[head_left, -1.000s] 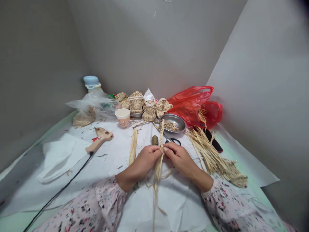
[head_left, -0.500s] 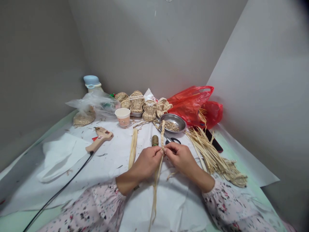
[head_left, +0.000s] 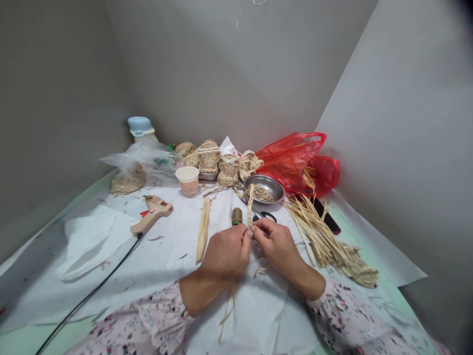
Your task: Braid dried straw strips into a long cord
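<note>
A pale straw braid [head_left: 250, 204] stands up from between my two hands at the middle of the table. My left hand [head_left: 227, 251] is closed on the straw strands at the braid's lower end, and their loose tails hang below it. With thumb and fingertips my right hand [head_left: 275, 241] pinches the braid just beside the left. Right behind my hands are a spool of thread [head_left: 237, 215] and dark-handled scissors [head_left: 266, 215], partly hidden. Flat straw strips [head_left: 203, 231] lie to the left of my left hand.
At the left lies a glue gun [head_left: 152, 215] with a black cord. A paper cup [head_left: 188, 180], woven straw pieces [head_left: 209, 157] and a metal bowl [head_left: 275, 183] of straw bits stand behind. To the right are a straw bundle [head_left: 325, 234], a phone [head_left: 333, 222] and a red plastic bag [head_left: 288, 160].
My left hand has turned and closed further around the strands, drawing their tails up and slightly left. My right hand keeps its pinch on the braid, nearly in place.
</note>
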Demonstrator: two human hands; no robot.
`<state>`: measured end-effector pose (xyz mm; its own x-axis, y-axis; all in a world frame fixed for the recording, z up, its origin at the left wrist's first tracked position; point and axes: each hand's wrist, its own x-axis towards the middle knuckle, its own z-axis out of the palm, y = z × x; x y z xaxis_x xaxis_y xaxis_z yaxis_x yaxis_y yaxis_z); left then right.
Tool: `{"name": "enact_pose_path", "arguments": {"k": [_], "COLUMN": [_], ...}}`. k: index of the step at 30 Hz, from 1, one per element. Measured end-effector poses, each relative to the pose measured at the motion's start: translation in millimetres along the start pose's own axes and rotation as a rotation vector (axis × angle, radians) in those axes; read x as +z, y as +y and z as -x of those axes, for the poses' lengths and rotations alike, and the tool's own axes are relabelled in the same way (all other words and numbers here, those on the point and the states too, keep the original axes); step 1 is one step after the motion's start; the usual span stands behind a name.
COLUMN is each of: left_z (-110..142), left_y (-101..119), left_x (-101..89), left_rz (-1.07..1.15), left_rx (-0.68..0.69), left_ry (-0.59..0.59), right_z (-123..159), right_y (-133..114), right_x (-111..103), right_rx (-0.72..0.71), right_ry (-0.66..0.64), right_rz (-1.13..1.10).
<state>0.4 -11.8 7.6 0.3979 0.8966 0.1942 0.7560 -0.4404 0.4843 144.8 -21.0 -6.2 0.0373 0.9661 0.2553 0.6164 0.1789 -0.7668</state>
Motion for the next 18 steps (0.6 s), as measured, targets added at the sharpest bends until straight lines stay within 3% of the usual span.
{"name": "enact_pose_path", "arguments": {"k": [11,18], "left_z": [7.8,11.6], "left_y": [17.7,16.8], "left_x": [0.4,4.4], "left_rz": [-0.247,-0.215], "left_rx": [0.055,0.136], "left_ry": [-0.268,-0.236], "right_z": [-0.1,-0.6], "right_y": [-0.9,-0.5], "right_x": [4.8,8.6], "right_rx": [0.164,0.270], "right_ry": [0.019,-0.056], "right_rz": [-0.265,-0.518]}}
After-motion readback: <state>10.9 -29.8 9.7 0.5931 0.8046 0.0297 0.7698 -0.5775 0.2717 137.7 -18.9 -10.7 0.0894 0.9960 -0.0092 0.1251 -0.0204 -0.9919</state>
